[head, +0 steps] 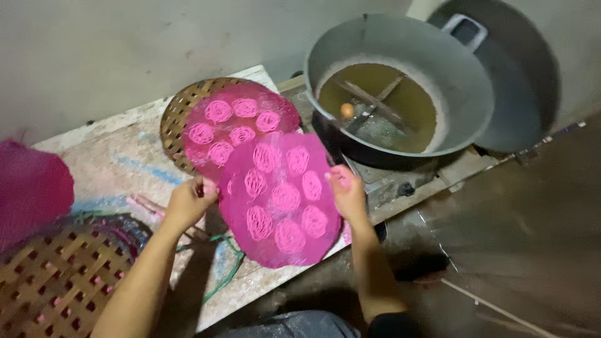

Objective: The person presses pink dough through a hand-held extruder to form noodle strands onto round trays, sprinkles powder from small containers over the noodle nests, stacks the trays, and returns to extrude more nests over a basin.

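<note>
My left hand (188, 203) and my right hand (347, 194) grip opposite edges of a round pink mesh mat (278, 200) that carries several pink coiled noodle nests. The mat hangs tilted over the front of the worktop. Just behind it a second pink mat (241, 122) with similar nests lies on a round woven bamboo tray (175, 119).
A large grey wok (400, 87) with yellowish oil, wooden sticks and a small orange piece sits on a stove at the right. Another woven bamboo tray (59, 281) lies at the lower left. A pink mesh pile (31, 188) is at the left edge. Wall behind.
</note>
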